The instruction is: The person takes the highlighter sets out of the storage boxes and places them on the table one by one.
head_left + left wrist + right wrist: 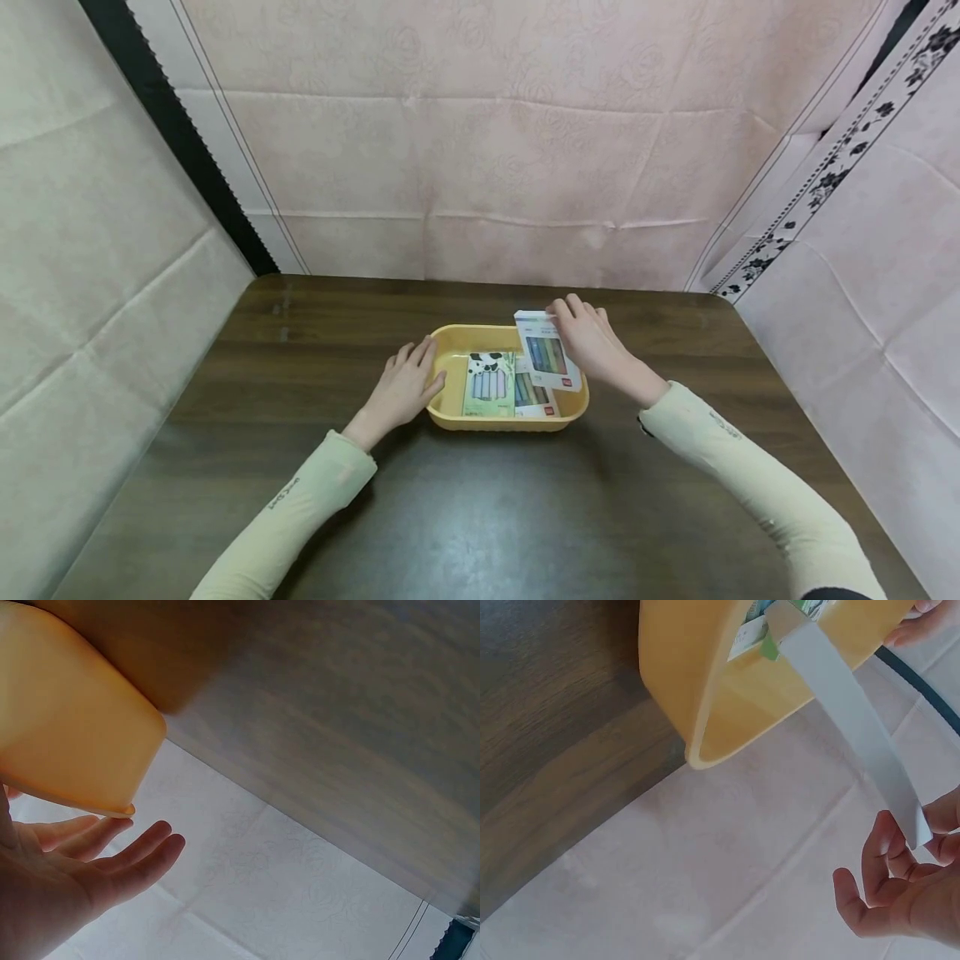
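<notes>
A yellow plastic basin (pixel 480 424) stands on the table. My left hand (pixel 402 385) rests at its left rim with fingers extended; in the left wrist view the fingers (pixel 150 859) lie loosely beside the rim. Between thumb and fingers, my right hand (pixel 588 340) pinches the upper end of a slim white box (pixel 546 354) printed with coloured sticks. That box is tilted over the basin's right side; its narrow white edge (pixel 855 720) faces the right wrist camera. Inside the basin lie a green cow-print box (pixel 489 387) and another white box (pixel 534 400), partly covered.
The brown wooden table (pixel 465 517) extends around the basin. Pale patterned cloth (pixel 480 167) hangs behind it, with more cloth at left and right. A black strip (pixel 187 142) runs along the left cloth's edge.
</notes>
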`<state>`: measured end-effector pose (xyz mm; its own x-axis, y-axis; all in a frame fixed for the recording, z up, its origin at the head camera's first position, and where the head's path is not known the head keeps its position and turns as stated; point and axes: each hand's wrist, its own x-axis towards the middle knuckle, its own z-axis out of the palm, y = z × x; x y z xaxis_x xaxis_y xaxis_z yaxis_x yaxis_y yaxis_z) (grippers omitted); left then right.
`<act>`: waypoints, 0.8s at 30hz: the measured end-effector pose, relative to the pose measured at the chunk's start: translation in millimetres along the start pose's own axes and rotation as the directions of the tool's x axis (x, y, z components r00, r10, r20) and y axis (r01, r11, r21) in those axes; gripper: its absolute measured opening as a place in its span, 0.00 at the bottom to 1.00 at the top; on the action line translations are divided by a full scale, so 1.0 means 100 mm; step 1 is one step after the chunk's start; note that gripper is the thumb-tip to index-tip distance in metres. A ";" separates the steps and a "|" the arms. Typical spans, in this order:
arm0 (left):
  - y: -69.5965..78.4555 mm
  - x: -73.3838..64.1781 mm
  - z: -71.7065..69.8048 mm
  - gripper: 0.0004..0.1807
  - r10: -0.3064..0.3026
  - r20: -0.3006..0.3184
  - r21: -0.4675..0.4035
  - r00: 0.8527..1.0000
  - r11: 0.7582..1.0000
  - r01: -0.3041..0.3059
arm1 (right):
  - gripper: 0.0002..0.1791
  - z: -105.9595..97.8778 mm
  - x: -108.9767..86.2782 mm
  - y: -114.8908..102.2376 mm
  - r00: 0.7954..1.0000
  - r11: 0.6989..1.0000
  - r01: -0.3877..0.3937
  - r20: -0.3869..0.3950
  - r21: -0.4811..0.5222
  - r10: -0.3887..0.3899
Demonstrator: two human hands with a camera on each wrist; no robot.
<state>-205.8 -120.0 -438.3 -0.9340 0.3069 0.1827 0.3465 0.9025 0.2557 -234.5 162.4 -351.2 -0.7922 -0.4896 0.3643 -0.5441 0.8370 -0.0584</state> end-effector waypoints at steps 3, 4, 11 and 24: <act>0.00 0.00 -0.01 0.32 -0.004 -0.001 -0.001 1.000 1.000 0.004 | 0.09 -0.04 -0.01 0.04 1.000 1.000 -0.011 -0.011 0.003 0.011; 0.00 0.00 -0.01 0.32 -0.004 -0.003 -0.002 1.000 1.000 0.004 | 0.09 -0.06 -0.01 0.05 1.000 1.000 -0.014 -0.017 0.003 0.014; 0.00 -0.01 0.00 0.32 0.009 -0.018 0.011 1.000 1.000 -0.009 | 0.09 -0.19 -0.04 0.16 0.996 0.999 -0.043 -0.083 0.028 0.045; 0.00 0.00 0.01 0.33 0.010 -0.010 0.010 1.000 1.000 -0.010 | 0.09 -0.32 -0.12 0.41 0.978 0.995 -0.067 -0.191 0.075 0.080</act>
<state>-205.6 -120.0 -438.9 -0.9296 0.3128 0.1948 0.3549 0.9023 0.2448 -238.3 210.4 -328.4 -0.7656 -0.3651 0.5297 -0.5092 0.8471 -0.1522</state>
